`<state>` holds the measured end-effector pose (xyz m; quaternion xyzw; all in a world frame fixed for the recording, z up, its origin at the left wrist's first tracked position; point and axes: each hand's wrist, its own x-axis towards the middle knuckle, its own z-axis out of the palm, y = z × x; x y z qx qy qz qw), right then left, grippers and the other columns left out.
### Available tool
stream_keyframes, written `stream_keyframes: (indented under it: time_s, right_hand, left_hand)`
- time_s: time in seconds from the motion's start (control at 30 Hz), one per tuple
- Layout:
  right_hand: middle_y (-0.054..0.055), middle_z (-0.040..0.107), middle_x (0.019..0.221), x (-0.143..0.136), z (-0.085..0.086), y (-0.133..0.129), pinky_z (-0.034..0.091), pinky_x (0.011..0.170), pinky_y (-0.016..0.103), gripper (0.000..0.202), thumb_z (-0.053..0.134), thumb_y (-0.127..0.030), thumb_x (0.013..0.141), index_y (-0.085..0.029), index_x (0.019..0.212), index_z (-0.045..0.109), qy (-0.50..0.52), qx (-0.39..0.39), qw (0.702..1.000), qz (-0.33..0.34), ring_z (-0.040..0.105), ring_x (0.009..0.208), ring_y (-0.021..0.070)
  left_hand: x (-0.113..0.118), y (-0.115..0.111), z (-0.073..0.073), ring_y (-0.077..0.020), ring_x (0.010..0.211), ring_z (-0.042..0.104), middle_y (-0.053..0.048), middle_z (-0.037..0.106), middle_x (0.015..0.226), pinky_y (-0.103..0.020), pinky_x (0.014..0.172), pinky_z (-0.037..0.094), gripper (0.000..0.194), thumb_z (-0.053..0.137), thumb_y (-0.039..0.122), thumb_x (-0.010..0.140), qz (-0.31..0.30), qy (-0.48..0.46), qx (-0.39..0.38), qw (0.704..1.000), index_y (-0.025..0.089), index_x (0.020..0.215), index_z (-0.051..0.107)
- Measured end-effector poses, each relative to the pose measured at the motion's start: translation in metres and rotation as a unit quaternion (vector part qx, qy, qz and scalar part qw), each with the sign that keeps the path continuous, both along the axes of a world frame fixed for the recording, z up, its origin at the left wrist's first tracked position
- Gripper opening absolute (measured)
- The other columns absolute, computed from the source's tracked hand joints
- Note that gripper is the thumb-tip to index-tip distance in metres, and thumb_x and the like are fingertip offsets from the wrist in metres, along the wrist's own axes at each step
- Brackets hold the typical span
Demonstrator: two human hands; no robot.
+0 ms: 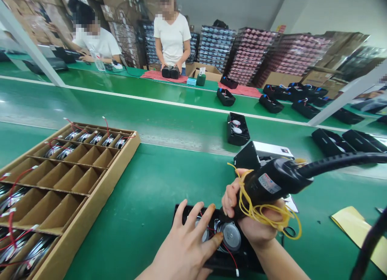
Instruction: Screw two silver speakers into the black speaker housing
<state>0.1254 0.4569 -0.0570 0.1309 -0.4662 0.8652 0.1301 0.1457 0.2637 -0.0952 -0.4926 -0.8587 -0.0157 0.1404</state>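
Note:
A black electric screwdriver is gripped in my right hand, with yellow cord looped around its body. Its lower end points down into a black speaker housing on the green bench; the tip is hidden. Across the housing lies my left hand, fingers spread, the thumb near a round silver speaker driver. Beneath those fingers a second driver shows only in part. A thin red wire with a white connector trails over the housing.
On the left stands a divided cardboard box with speaker drivers in some compartments. Another black housing sits beyond my hands, near a white-and-black device. Yellow paper lies right. Across the line, two people work beside more housings.

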Motion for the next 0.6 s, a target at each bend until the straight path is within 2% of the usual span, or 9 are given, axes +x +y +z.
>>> stream_keyframes:
  time_s: [0.1,0.23,0.33,0.43,0.6]
  right_hand:
    - [0.0,0.056,0.069,0.0,-0.003,0.0,0.044,0.047,0.025,0.056,0.061,-0.075,0.087,-0.029,0.119,0.068,-0.001,-0.012,0.999,0.033,0.048,0.048,0.0135]
    - [0.0,0.057,0.072,-0.001,-0.014,0.004,0.042,0.045,0.023,0.059,0.067,-0.078,0.081,-0.032,0.118,0.07,0.005,-0.025,0.995,0.094,0.047,0.049,0.0123]
    - [0.001,0.055,0.074,0.0,-0.024,0.008,0.042,0.049,0.024,0.056,0.07,-0.073,0.081,-0.03,0.117,0.069,-0.024,-0.032,0.991,0.128,0.049,0.054,0.0139]
    - [0.002,0.054,0.076,0.001,-0.03,0.008,0.041,0.05,0.024,0.057,0.07,-0.073,0.081,-0.03,0.118,0.069,-0.026,-0.034,0.991,0.125,0.049,0.055,0.0131]
    - [0.002,0.06,0.074,0.002,-0.034,0.001,0.039,0.045,0.023,0.071,0.07,-0.085,0.072,-0.03,0.115,0.07,-0.032,-0.021,0.992,0.117,0.045,0.049,0.0115]
  left_hand:
    - [0.002,0.0,-0.001,-0.0377,0.139,0.035,-0.014,0.037,0.158,-0.066,0.112,0.011,0.074,0.064,0.07,0.087,0.003,0.003,-0.009,1.0,0.04,0.152,0.043]
    - [0.003,0.002,0.0,-0.0374,0.138,0.035,-0.013,0.039,0.156,-0.066,0.111,0.016,0.079,0.06,0.07,0.089,0.009,0.016,-0.003,1.0,0.041,0.158,0.034]
    - [0.0,0.002,0.004,-0.0373,0.135,0.038,-0.014,0.043,0.153,-0.065,0.108,0.023,0.083,0.062,0.073,0.086,0.003,0.025,-0.008,1.0,0.04,0.158,0.035]
    - [-0.003,0.003,0.006,-0.0377,0.133,0.039,-0.015,0.044,0.152,-0.065,0.107,0.023,0.093,0.067,0.077,0.08,-0.001,0.036,-0.013,0.999,0.04,0.158,0.035]
    - [-0.005,0.004,0.008,-0.0375,0.132,0.039,-0.015,0.048,0.147,-0.062,0.11,0.016,0.097,0.071,0.077,0.076,-0.005,0.043,-0.01,0.999,0.04,0.158,0.034]
